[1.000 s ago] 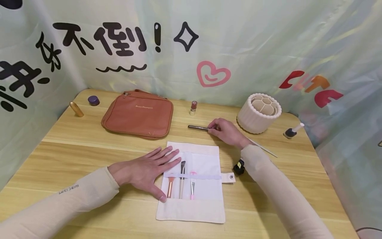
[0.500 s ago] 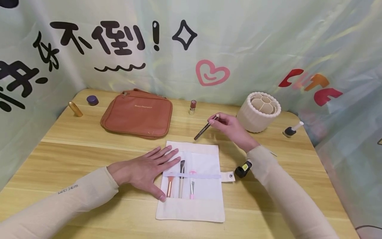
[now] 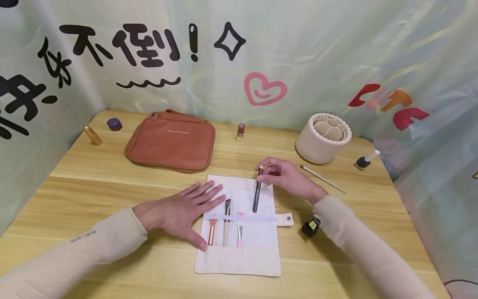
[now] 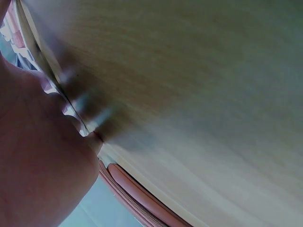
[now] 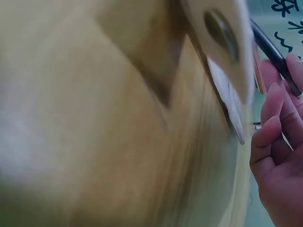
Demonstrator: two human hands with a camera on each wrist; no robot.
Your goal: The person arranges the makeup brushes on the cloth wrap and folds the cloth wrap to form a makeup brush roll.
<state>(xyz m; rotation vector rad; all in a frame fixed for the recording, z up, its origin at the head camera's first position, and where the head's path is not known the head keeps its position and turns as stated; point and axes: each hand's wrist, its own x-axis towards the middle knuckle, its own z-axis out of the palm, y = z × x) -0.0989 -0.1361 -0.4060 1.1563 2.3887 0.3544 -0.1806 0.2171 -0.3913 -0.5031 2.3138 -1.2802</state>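
A white fabric brush roll [image 3: 239,263] lies unfolded, with a pink-copper brush [image 3: 212,233], a dark-tipped brush [image 3: 226,222] and a pink brush [image 3: 240,236] under its elastic band. Fingers spread, my left hand [image 3: 175,214] rests along the roll's left side. Between thumb and fingertips my right hand [image 3: 281,178] pinches a slim dark pencil-like stick [image 3: 257,195] with a light upper end. That stick slants down over the roll's upper right part, its lower end just above the band. The right wrist view shows the stick [image 5: 274,54] in the fingers and the roll's snap tab [image 5: 222,42] close up.
Behind the roll lies a brown zipped case [image 3: 171,143]. A lipstick [image 3: 240,133], a ribbed white pot [image 3: 321,139], a nail polish bottle [image 3: 366,160], a thin stick [image 3: 323,179], a gold tube [image 3: 92,136] and a purple jar [image 3: 114,123] stand or lie around.
My right hand has lifted the dark stick off the table, turned it from flat to nearly upright and brought it toward me over the roll. The left hand stays in place.
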